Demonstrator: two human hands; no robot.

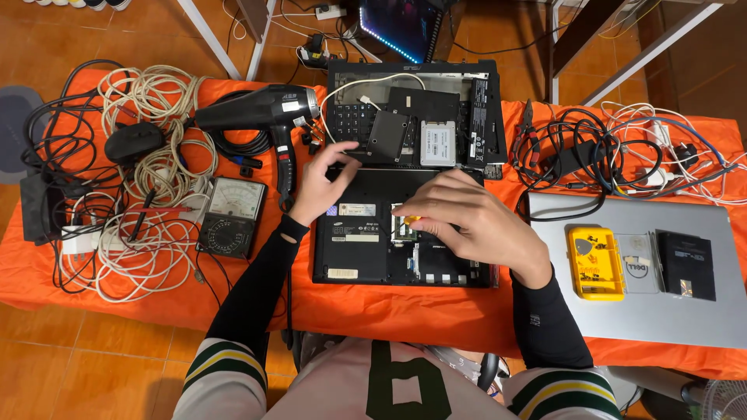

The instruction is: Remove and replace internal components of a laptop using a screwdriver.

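An upside-down black laptop [350,264] lies on the orange cloth with its bottom cover off. My left hand [320,187] rests on its far left edge, fingers spread and touching the case. My right hand [467,218] hovers over the open bay and pinches a small yellow-handled tool [411,221], its tip down in the memory slot area. Just beyond, a second black laptop base [482,101] holds a black drive [387,136] and a silver drive [437,143].
A black heat gun [261,109] and an analog multimeter [231,215] lie left of the laptop, beside tangled white and black cables [148,179]. A closed silver laptop [622,311] at right carries a yellow case [594,263] and a black drive [685,264]. More cables [622,148] sit behind it.
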